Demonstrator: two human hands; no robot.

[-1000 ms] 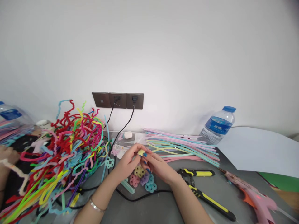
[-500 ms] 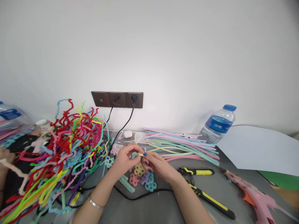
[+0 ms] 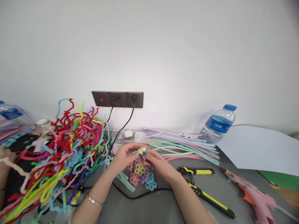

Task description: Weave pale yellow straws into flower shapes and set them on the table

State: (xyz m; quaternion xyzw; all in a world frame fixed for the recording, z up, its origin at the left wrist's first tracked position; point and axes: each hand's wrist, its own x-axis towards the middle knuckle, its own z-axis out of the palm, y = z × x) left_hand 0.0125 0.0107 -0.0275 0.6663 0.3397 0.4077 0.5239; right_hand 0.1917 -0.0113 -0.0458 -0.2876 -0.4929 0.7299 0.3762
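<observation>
My left hand point(image 3: 124, 156) and my right hand point(image 3: 157, 163) meet above the grey table point(image 3: 163, 208). Both pinch a small pale yellow pipe cleaner piece point(image 3: 141, 151) between their fingertips. Just below the hands lie several little pipe cleaner flowers point(image 3: 142, 176), yellow, pink, purple and blue. A bundle of straight pastel pipe cleaners point(image 3: 182, 146) lies behind my right hand.
A big tangle of bright pipe cleaners point(image 3: 60, 155) fills the left. Yellow-black pliers point(image 3: 205, 193) and a pink glue gun point(image 3: 254, 197) lie at the right. A water bottle point(image 3: 218, 124) and white paper point(image 3: 259, 149) sit at the back right. Another person's hand point(image 3: 6, 155) shows at the far left.
My hands have stayed in place, working the yellow piece between the fingertips; it now shows as a small curled lump. The view shifted slightly.
</observation>
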